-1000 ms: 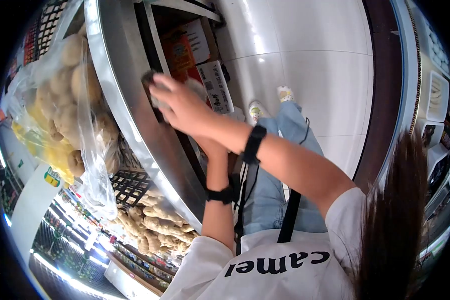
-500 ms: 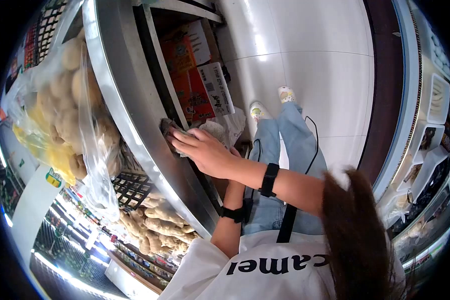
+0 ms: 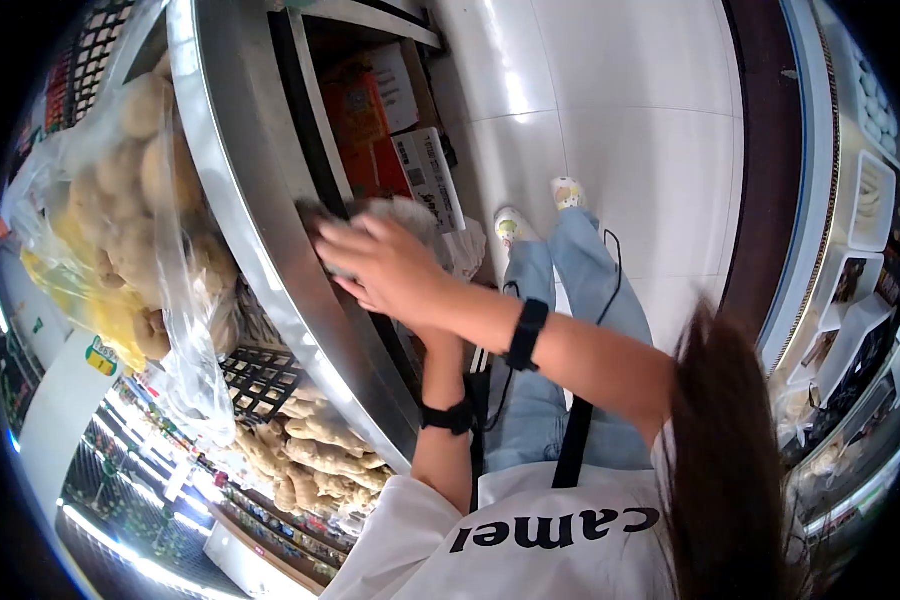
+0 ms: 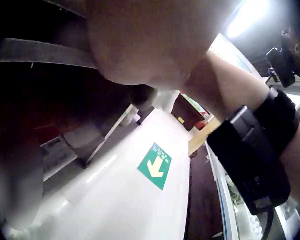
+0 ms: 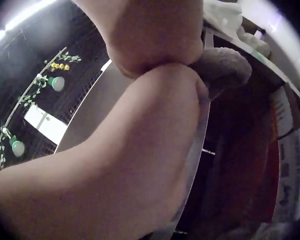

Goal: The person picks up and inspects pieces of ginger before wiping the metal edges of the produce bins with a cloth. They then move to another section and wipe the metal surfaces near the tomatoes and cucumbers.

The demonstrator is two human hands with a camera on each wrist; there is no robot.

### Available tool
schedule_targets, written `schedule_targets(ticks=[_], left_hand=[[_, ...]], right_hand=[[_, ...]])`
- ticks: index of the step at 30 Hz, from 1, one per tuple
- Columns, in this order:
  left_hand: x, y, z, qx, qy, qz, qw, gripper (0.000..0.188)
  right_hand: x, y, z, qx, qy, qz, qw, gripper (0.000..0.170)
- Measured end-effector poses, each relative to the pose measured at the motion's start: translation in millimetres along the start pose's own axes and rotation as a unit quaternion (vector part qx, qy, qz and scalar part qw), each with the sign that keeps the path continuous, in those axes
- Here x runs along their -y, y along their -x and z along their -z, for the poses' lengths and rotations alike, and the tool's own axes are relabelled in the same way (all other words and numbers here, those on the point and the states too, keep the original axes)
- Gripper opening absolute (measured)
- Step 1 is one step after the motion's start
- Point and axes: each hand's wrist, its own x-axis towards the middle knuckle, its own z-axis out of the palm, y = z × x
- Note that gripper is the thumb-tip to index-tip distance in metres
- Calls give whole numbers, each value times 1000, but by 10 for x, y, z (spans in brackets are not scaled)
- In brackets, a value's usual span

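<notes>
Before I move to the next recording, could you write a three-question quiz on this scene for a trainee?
1. True or false: the arrow sign on the floor in the left wrist view is red.
2. In the head view, which hand is uppermost, over the grey cloth? A) left B) right
3. Fill in: the word printed on the white shirt is ____.

Key: 1: false, it is green. 2: B, the right hand. 3: camel.

Head view, left of stand rim [image 3: 238,235]: potato bag [image 3: 125,215], ginger [image 3: 320,455] below. Right of rim: right hand [image 3: 395,270] near cartons [image 3: 425,175]; floor [image 3: 650,150] beyond; trays [image 3: 882,232] far right.
</notes>
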Motion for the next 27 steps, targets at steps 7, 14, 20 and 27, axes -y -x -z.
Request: schedule_targets(ticks=[7,14,20,27], left_hand=[[399,288,-82,133,-191,-43,972,44],[-743,-1132,-50,-15,228,-109,968,62],[-933,-1614,-422,30,183,-108,977,60],[151,-364,-989,232,-53,-59,970,51]], right_hand=[[41,51,67,79,-46,-20,996,49],[-419,-1306,273,-68,-29,-5,997,45],[-539,-1634,370,-80,-12,8,997,45],[-294,-697,406,116,-33,-1,993,52]])
